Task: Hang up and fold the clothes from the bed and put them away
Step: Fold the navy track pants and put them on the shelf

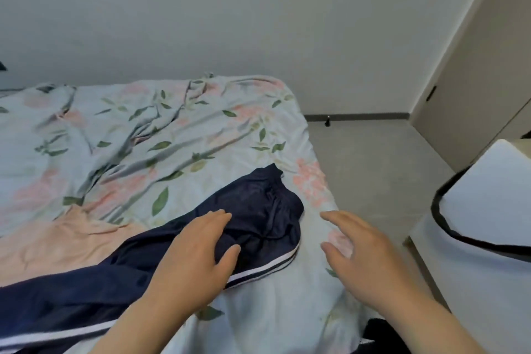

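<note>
Head view: I am watching navy track pants point(258, 221) lying across the near side of the floral-covered bed point(143, 129).
My left hand point(198, 250) is resting flat on the pants, fingers straight. My right hand point(365, 253) is spreading relaxed fingers over the bedcover just beside them, gripping nothing. A peach garment point(57, 244) is lying against the pants.

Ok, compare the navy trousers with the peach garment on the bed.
The navy trousers have white side stripes; the peach garment is plain. The left hand rests on the navy trousers, while no hand touches the peach garment. The navy trousers lie across the near edge of the peach garment. Both lie spread on the floral bed cover.
</note>
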Motion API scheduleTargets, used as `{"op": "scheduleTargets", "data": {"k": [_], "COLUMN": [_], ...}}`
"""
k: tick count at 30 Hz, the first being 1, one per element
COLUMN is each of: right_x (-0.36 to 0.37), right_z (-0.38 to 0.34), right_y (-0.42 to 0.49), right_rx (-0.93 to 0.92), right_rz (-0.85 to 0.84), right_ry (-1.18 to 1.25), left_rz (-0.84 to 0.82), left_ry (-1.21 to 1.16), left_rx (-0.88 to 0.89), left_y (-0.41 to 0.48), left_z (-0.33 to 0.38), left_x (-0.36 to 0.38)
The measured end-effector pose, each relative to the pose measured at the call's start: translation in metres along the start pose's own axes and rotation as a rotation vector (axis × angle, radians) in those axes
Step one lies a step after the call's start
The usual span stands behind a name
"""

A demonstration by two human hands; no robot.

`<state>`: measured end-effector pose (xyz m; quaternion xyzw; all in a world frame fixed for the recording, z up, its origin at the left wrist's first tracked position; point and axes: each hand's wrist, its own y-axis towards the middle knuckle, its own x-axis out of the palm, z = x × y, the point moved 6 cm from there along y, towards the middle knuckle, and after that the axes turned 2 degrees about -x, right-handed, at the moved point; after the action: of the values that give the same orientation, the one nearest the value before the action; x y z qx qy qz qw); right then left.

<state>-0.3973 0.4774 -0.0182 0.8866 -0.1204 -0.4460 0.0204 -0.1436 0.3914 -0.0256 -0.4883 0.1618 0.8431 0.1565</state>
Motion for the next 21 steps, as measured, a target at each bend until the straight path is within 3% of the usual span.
{"op": "scheduleTargets", "data": {"k": [7, 11, 14, 18, 21], "right_x": [0.118, 0.159, 0.173, 0.185, 0.176], "right_z": [-0.006, 0.004, 0.019, 0.034, 0.042], "right_y": [0.058, 0.082, 0.096, 0.099, 0.101], "right_rx": [0.094, 0.193, 0.28, 0.309, 0.312], "right_rz": [-0.252, -0.289, -0.284, -0.338, -0.191], "right_ry": [0.082, 0.092, 0.077, 0.153, 0.186], "left_rz": [-0.132, -0.217, -0.208, -0.016, -0.027], "left_ry": [0.058, 0.098, 0.221, 0.07, 0.039], "left_rx": [-0.253, -0.318, -0.303, -0.217, -0.097], "left_y": [-0.008, -0.013, -0.004, 0.028, 0.063], "left_z": [-0.143, -0.191, -0.2, -0.18, -0.148], "left_x": [0.024, 0.042, 0.047, 0.051, 0.068]}}
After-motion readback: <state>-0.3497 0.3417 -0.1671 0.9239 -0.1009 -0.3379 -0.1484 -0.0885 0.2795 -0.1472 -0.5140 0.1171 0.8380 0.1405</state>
